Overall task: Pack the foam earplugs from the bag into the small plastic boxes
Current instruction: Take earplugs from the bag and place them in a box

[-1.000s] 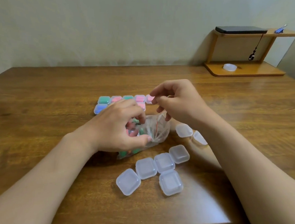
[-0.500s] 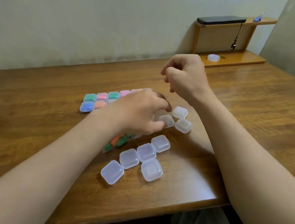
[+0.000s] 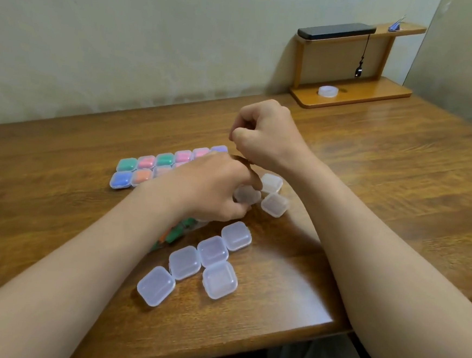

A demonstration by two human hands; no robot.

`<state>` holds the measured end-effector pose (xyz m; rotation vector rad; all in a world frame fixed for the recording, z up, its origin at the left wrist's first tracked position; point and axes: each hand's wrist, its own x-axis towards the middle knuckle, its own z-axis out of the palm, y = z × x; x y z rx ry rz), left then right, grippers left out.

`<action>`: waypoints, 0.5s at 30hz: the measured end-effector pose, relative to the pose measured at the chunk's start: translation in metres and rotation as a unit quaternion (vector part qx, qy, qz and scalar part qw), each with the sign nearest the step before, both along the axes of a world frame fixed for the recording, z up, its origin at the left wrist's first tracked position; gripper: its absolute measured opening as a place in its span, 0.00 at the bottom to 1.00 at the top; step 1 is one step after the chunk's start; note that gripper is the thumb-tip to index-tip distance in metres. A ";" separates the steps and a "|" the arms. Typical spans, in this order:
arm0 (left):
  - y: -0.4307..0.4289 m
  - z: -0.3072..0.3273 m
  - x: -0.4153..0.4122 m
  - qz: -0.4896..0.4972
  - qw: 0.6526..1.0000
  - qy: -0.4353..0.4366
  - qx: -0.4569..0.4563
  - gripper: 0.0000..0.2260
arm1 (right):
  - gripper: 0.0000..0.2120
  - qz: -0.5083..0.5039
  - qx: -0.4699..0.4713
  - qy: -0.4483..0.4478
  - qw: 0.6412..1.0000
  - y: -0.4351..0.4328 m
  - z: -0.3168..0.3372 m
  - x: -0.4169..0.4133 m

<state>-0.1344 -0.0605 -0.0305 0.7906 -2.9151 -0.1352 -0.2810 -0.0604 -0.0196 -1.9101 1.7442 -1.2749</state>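
Head view: left hand (image 3: 211,185) quit the bag (image 3: 177,233), fingers now gripping an empty box (image 3: 247,194) beside it for filling. Right hand (image 3: 264,133) has its fingers curled; contents hidden.

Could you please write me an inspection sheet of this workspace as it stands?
Surface: wooden table, glossy.
Job's things: filled boxes in two rows behind the left hand; five empty boxes near the front edge; three loose boxes mid-table; bag under the left forearm.
Clutter: nothing seen.
Grips: left hand seems to pinch a loose box, blurred; right hand curled, raised, contents hidden.
Cables: cord hanging from the shelf.
Surroundings: shelf with black device and white ring; plain wall.
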 end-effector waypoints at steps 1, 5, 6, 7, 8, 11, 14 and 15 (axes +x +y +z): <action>0.001 0.000 0.002 -0.001 1.000 0.021 -0.011 0.15 | 0.10 0.001 -0.003 -0.003 1.000 0.001 0.001 0.000; 0.001 0.002 0.016 -0.009 0.987 0.137 -0.079 0.19 | 0.10 0.020 -0.011 -0.061 0.998 0.005 0.005 0.003; 0.000 0.003 0.021 0.000 0.980 0.167 -0.106 0.18 | 0.10 0.036 -0.004 -0.088 0.995 0.006 0.006 0.004; -0.002 0.004 0.027 0.014 0.971 0.198 -0.135 0.16 | 0.10 0.055 0.011 -0.118 0.992 0.007 0.007 0.006; -0.004 0.004 0.035 0.030 0.960 0.225 -0.162 0.16 | 0.10 0.078 0.032 -0.147 0.986 0.009 0.008 0.008; -0.010 -0.001 0.058 0.070 0.941 0.264 -0.201 0.19 | 0.09 0.181 0.134 -0.210 0.952 0.014 0.009 0.013; -0.011 -0.013 0.073 0.074 0.934 0.281 -0.210 0.18 | 0.13 0.275 0.233 -0.255 0.897 0.017 0.003 0.019; -0.011 -0.016 0.076 0.067 0.935 0.282 -0.203 0.18 | 0.14 0.283 0.240 -0.262 0.891 0.016 0.001 0.021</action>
